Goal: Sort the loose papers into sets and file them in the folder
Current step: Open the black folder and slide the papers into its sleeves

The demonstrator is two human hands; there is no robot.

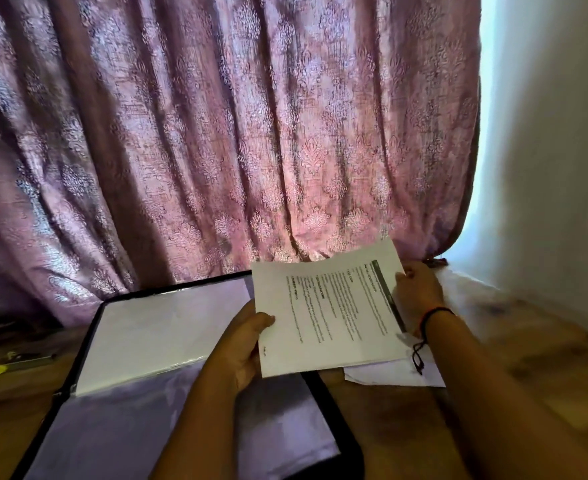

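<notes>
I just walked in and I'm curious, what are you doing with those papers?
A person is sorting papers. Both hands hold a set of printed sheets: the left hand pinches its near-left edge and the right hand grips its right edge. The set is held above the right side of an open black folder on the wooden table. Another loose paper lies beneath it.

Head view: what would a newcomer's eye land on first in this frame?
A purple patterned curtain fills the whole upper part of the frame, with light glowing through it. Below it, right of centre, the left hand and the right hand hold a sheaf of printed papers by opposite edges. Left of them lies an open black-edged folder with clear sleeves.
</notes>
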